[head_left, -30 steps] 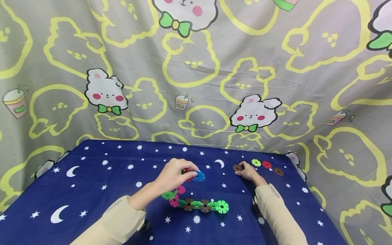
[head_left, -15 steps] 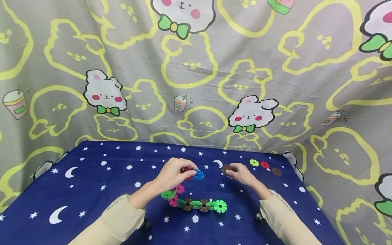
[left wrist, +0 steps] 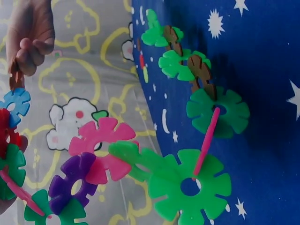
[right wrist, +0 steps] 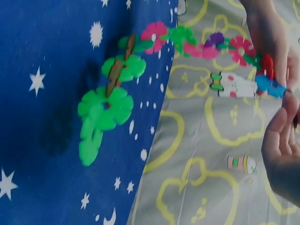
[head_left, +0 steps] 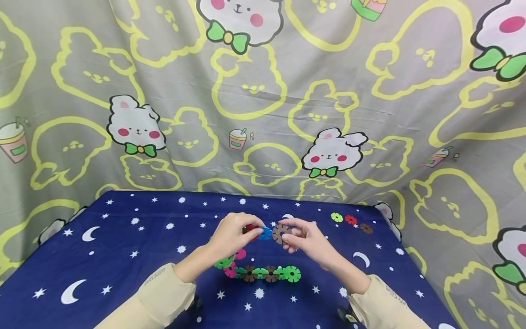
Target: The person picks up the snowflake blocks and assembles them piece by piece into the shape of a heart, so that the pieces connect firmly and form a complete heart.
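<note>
My left hand (head_left: pixel 235 234) pinches the end of a chain of slotted flower-shaped plastic discs, at a red disc (left wrist: pixel 5 126) beside a blue disc (head_left: pixel 265 234). My right hand (head_left: pixel 311 241) holds a loose brown disc (head_left: pixel 281 233) between thumb and fingers. The brown disc's edge meets the blue disc in the left wrist view; whether their slots are joined I cannot tell. From my left hand the chain hangs down through a purple disc (left wrist: pixel 72 180), pink discs (left wrist: pixel 104 149) and green discs (left wrist: pixel 190 187), then runs right to a light green end disc (head_left: pixel 292 274).
Loose yellow-green (head_left: pixel 337 217), red (head_left: pixel 350 220) and brown (head_left: pixel 366 228) discs lie in a row at the table's back right. A dark blue cloth with stars and moons covers the table (head_left: pixel 135 274). Behind it hangs a grey patterned curtain (head_left: pixel 185 91).
My right hand has lifted the brown disc from beside the loose row and brought it left to the blue disc. My left hand stays nearly still with the chain.
</note>
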Action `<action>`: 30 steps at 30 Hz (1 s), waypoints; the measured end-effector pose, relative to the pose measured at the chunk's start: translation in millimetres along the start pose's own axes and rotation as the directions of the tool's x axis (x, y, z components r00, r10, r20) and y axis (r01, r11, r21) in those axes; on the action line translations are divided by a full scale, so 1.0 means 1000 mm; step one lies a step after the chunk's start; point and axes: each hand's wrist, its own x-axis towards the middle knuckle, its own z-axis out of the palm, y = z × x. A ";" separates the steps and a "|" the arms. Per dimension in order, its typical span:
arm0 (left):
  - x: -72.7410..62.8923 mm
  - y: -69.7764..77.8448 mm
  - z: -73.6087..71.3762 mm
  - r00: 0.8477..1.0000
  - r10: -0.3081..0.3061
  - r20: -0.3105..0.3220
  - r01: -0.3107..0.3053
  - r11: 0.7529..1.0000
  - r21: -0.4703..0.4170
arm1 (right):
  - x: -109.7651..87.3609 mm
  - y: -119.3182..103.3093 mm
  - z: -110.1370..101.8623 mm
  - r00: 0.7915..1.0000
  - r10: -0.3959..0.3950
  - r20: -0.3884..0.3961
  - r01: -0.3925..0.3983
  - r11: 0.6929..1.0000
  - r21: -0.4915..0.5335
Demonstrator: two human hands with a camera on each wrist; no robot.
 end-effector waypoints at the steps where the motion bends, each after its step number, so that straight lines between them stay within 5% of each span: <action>1: 0.000 0.000 0.000 1.000 0.006 -0.005 -0.006 1.000 0.007 | -0.001 -0.002 0.002 1.000 0.013 -0.008 -0.013 1.000 0.005; 11: -0.003 0.003 0.007 0.995 0.053 -0.083 -0.052 0.999 0.016 | -0.003 -0.007 0.010 0.996 0.068 -0.050 -0.065 0.996 0.065; 21: -0.002 0.005 0.013 0.969 0.054 -0.242 -0.028 0.994 0.110 | 0.006 -0.011 0.021 0.995 0.098 -0.015 -0.094 0.981 0.169; 30: 0.002 -0.002 0.003 0.997 0.003 -0.078 -0.007 0.998 -0.056 | 0.005 -0.005 0.016 0.995 0.091 -0.028 -0.085 0.983 0.163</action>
